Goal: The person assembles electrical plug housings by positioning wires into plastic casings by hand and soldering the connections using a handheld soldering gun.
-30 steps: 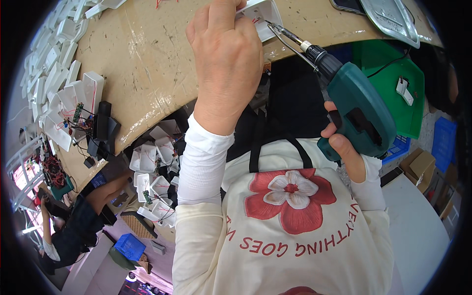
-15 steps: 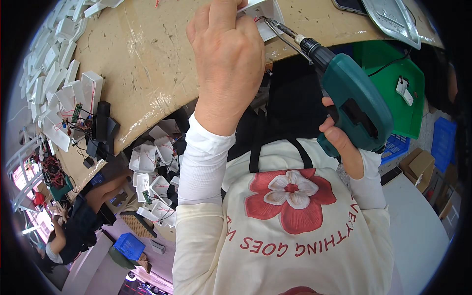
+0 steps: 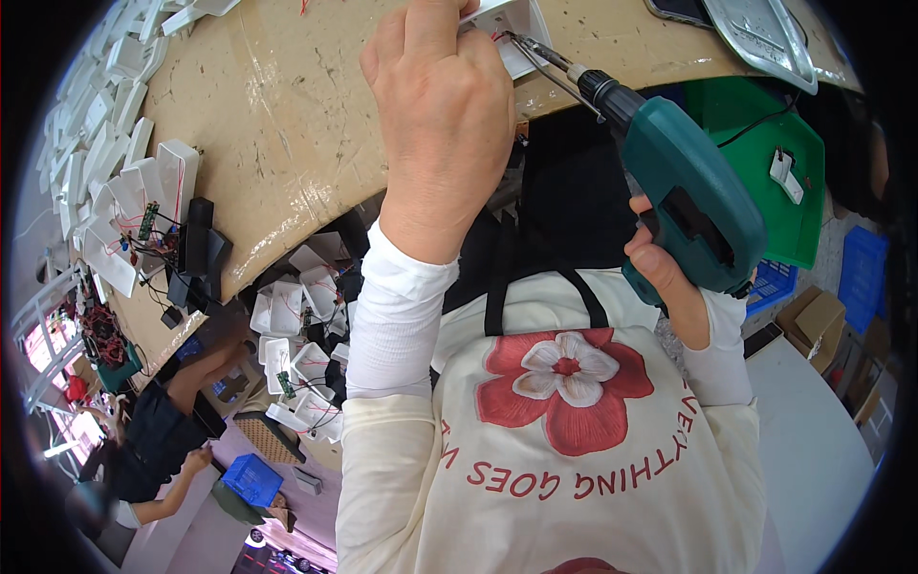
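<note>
At the top edge of the view, my left hand [image 3: 445, 124] is closed on a white plastic housing [image 3: 523, 23], which lies on the table and is partly cut off by the frame. A thin red wire shows inside it. My right hand [image 3: 660, 263] grips the handle of a dark green soldering gun [image 3: 693, 177], mostly hidden behind its body. The gun's metal tip and its thin side tube reach into the housing, close to the wire. Whether the tip touches the wire is too small to tell.
White housings [image 3: 96, 143] crowd the table's left side, some with wires, circuit boards and black blocks [image 3: 201, 239]. More wired housings [image 3: 287, 306] sit below the table edge. A metal tray [image 3: 765, 43] and a green bin [image 3: 803, 191] are on the right. A co-worker [image 3: 143, 450] is at lower left.
The soldering gun's body has shifted very slightly, while its tip stays in the housing. My left hand has hardly moved. The co-worker at lower left has moved an arm and leaned differently.
</note>
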The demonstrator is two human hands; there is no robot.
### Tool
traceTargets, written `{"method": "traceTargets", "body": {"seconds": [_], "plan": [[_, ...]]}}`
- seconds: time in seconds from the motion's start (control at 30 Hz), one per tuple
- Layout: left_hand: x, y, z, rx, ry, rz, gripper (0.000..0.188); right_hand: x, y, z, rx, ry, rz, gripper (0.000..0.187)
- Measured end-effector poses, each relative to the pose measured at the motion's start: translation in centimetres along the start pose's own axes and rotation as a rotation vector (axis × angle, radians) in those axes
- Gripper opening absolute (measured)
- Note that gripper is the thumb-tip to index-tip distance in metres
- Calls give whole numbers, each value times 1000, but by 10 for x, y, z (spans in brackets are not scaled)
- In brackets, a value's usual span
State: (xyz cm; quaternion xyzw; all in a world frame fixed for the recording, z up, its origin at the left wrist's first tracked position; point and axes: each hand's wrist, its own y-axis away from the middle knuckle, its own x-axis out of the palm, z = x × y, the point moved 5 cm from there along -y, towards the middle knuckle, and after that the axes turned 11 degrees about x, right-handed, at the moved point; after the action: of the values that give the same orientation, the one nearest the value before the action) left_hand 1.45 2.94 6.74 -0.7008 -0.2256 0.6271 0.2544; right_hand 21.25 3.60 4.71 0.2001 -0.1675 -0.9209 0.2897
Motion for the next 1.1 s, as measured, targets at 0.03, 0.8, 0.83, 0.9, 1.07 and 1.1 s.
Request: {"method": "traceTargets", "body": {"seconds": [0.03,0.8,0.83,0.9,1.07,1.1], "plan": [[8,4,7,114,204,-367,2,1,1,1,5,2,2,47],[19,16,17,226,554,-923,8,-2,-1,-1,4,-33,66,45],[19,16,17,220,544,-914,8,-2,-1,-1,8,-13,63,45],[20,15,17,216,536,-906,8,-2,-2,-4,15,-26,71,45],[18,13,17,241,528,-892,8,-2,-6,-2,-9,-12,86,45],[18,14,17,241,528,-892,8,-1,-6,-1,-30,-21,90,45]]}}
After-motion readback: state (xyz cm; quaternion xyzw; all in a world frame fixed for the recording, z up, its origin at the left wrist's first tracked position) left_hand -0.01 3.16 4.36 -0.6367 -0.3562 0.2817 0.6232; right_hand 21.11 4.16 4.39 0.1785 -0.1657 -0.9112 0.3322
